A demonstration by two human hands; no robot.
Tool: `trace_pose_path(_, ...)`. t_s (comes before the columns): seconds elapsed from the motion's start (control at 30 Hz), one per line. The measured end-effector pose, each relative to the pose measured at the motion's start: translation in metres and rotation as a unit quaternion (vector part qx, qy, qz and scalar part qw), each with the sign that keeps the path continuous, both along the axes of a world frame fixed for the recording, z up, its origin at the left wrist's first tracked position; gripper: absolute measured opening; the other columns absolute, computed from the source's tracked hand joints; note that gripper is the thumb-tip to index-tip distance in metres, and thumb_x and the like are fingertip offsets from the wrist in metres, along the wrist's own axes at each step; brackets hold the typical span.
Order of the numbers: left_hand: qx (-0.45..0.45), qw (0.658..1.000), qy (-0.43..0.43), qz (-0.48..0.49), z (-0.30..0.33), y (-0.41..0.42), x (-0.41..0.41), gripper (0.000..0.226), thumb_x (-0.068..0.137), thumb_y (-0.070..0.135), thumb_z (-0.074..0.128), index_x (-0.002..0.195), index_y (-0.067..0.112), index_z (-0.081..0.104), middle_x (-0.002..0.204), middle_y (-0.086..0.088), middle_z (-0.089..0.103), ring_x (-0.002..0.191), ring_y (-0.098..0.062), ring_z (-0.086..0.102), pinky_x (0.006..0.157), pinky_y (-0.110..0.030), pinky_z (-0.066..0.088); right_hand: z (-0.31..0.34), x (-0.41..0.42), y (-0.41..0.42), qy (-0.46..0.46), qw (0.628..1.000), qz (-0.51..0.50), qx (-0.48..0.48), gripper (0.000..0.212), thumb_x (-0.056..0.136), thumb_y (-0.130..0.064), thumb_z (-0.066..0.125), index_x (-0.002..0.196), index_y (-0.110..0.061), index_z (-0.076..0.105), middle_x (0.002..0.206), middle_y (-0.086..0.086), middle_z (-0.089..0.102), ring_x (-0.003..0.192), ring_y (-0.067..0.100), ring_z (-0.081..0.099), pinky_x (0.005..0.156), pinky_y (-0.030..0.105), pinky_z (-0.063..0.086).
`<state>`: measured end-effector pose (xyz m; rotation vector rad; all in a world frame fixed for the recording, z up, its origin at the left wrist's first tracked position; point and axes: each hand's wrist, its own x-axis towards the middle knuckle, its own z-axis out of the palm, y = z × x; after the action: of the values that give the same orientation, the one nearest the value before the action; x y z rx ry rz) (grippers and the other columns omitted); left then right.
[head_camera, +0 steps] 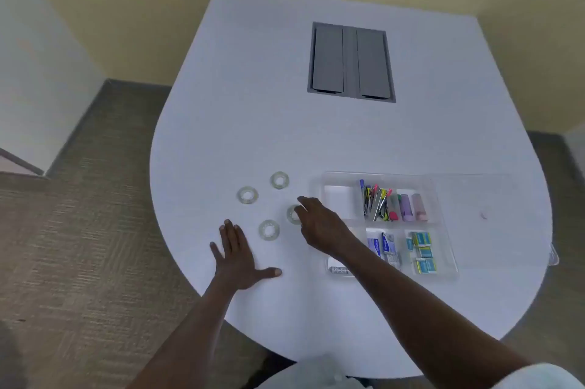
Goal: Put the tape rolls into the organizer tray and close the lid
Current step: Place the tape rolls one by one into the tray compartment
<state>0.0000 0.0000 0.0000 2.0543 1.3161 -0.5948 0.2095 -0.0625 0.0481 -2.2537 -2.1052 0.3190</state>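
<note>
On smooth white table (348, 141), right hand (319, 227) touches clear ring-shaped tape roll (292, 214).

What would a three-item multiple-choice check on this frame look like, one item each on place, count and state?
1. Where do the tape rolls lie relative to the organizer tray?
A. inside it
B. on the table to its left
C. stacked on its lid

2. How many tape rolls are on the table?
A. two
B. four
C. six

3. What is the left hand doing?
A. resting flat on the table, fingers spread
B. gripping a roll
C. lifting the lid

Answers:
1 B: every roll sits on bare tabletop left of the tray.
2 B: far roll, left roll, near roll, and one roll partly under the right hand.
3 A: the palm is down and holds nothing, while the clear lid lies open to the tray's right.
</note>
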Motion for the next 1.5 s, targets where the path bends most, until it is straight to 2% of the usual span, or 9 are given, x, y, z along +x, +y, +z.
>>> trace_pose_path(0.13,0.026,1.0,-0.004,0.01,-0.008,-0.002,-0.002,0.155,0.044,0.102,0.036,0.135,0.002,-0.041,0.145,-0.019,-0.048,0.135,-0.033,-0.046,0.113,-0.064,-0.014,-0.008,-0.003,0.01,-0.003,1.0,0.007,-0.021,0.046,0.08,0.011,0.048,0.125,0.004,0.05,0.141,0.024,0.046,0.124,0.039,0.049,0.069,0.049,0.058)
trace_pose_path(0.37,0.04,0.999,-0.021,0.0,-0.019,-0.005,-0.004,0.153,0.047,0.102,0.033,0.137,0.002,-0.04,0.144,-0.018,-0.05,0.135,-0.032,-0.046,0.114,-0.064,-0.014,-0.027,-0.009,0.018,0.004,0.999,0.022,-0.042,0.053,0.083,0.011,0.049,0.135,0.0,0.046,0.143,0.029,0.042,0.114,0.048,0.052,0.062,0.05,0.058)
trace_pose_path(0.6,0.059,0.998,-0.012,-0.001,-0.023,-0.006,-0.002,0.152,0.048,0.102,0.031,0.141,0.0,-0.033,0.147,-0.021,-0.045,0.138,-0.034,-0.042,0.115,-0.064,-0.011,-0.033,-0.017,0.019,0.005,0.999,0.014,-0.038,0.038,0.078,0.008,0.064,0.115,-0.003,0.059,0.119,0.028,0.056,0.089,0.042,0.058,0.045,0.039,0.052)
trace_pose_path(0.77,0.062,0.998,-0.009,-0.002,-0.023,-0.005,-0.001,0.151,0.048,0.103,0.028,0.142,0.0,-0.032,0.148,-0.022,-0.043,0.139,-0.036,-0.04,0.115,-0.065,-0.009,-0.027,-0.016,0.024,0.029,0.999,-0.019,0.005,0.042,0.084,0.007,0.047,0.124,-0.005,0.052,0.119,0.023,0.05,0.094,0.039,0.052,0.056,0.044,0.055)
trace_pose_path(0.9,0.052,0.999,-0.003,-0.005,-0.021,-0.004,0.0,0.151,0.049,0.101,0.03,0.141,0.0,-0.035,0.146,-0.022,-0.046,0.137,-0.037,-0.042,0.115,-0.066,-0.009,-0.014,-0.004,0.033,0.069,0.992,-0.085,0.057,0.051,0.083,-0.004,0.049,0.134,-0.007,0.046,0.119,0.019,0.052,0.097,0.035,0.053,0.067,0.044,0.055)
trace_pose_path(1.0,0.053,0.999,-0.003,-0.002,-0.019,-0.004,0.001,0.151,0.049,0.1,0.032,0.141,0.0,-0.035,0.146,-0.022,-0.046,0.137,-0.037,-0.042,0.115,-0.065,-0.01,-0.001,0.012,0.035,0.126,0.966,-0.192,0.121,0.056,0.08,-0.008,0.06,0.134,-0.001,0.044,0.123,0.019,0.052,0.109,0.036,0.051,0.089,0.044,0.05)
trace_pose_path(1.13,0.061,0.998,-0.003,0.004,-0.02,-0.005,0.002,0.15,0.05,0.1,0.034,0.14,0.001,-0.036,0.147,-0.022,-0.045,0.137,-0.036,-0.042,0.114,-0.064,-0.01,0.012,0.043,0.025,0.134,0.916,-0.326,0.194,0.051,0.078,-0.008,0.064,0.126,0.0,0.05,0.12,0.022,0.051,0.108,0.038,0.052,0.09,0.04,0.045)
trace_pose_path(1.33,0.067,0.998,-0.002,0.008,-0.021,-0.007,0.002,0.151,0.05,0.099,0.036,0.141,0.001,-0.034,0.148,-0.022,-0.043,0.138,-0.036,-0.041,0.114,-0.064,-0.009,-0.003,0.077,0.014,0.077,0.95,-0.296,0.058,0.052,0.072,-0.001,0.064,0.122,0.001,0.051,0.11,0.022,0.057,0.102,0.041,0.052,0.084,0.043,0.044)
trace_pose_path(1.5,0.069,0.998,0.005,0.005,-0.022,-0.005,0.003,0.15,0.049,0.1,0.032,0.14,0.001,-0.035,0.148,-0.022,-0.044,0.137,-0.036,-0.041,0.115,-0.064,-0.009,-0.015,0.082,0.017,0.044,0.963,-0.265,0.028,0.05,0.07,0.006,0.062,0.119,0.002,0.052,0.105,0.025,0.06,0.096,0.043,0.054,0.082,0.045,0.045)
